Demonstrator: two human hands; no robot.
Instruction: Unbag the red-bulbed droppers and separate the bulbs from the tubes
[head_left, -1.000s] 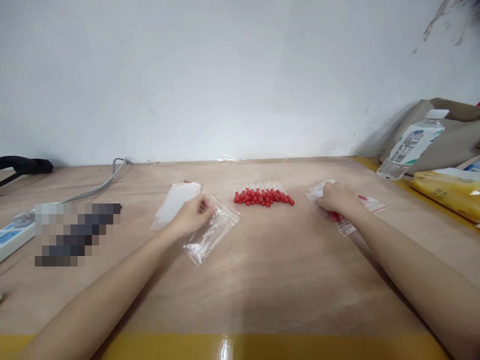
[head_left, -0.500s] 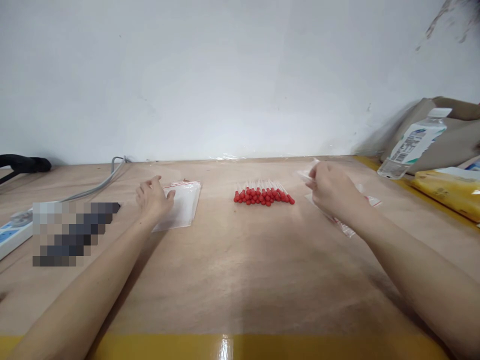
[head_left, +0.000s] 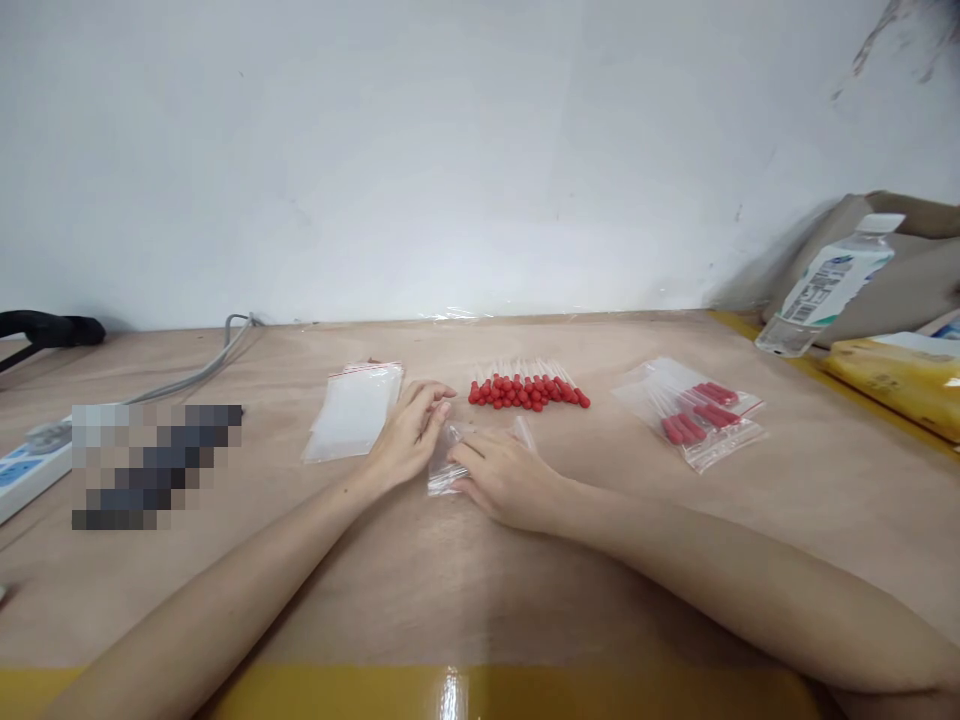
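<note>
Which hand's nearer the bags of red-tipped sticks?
Right. The right hand is left of the bags of red-tipped sticks, apart from them and nearer the camera; the left hand is farther left, beyond the right one.

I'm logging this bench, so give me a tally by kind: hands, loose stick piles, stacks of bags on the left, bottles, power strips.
Left hand and right hand: 2
Stick pile: 1 (sticks too bunched to count)
Bag stack: 1
Bottle: 1
Power strip: 1
Total: 6
</note>
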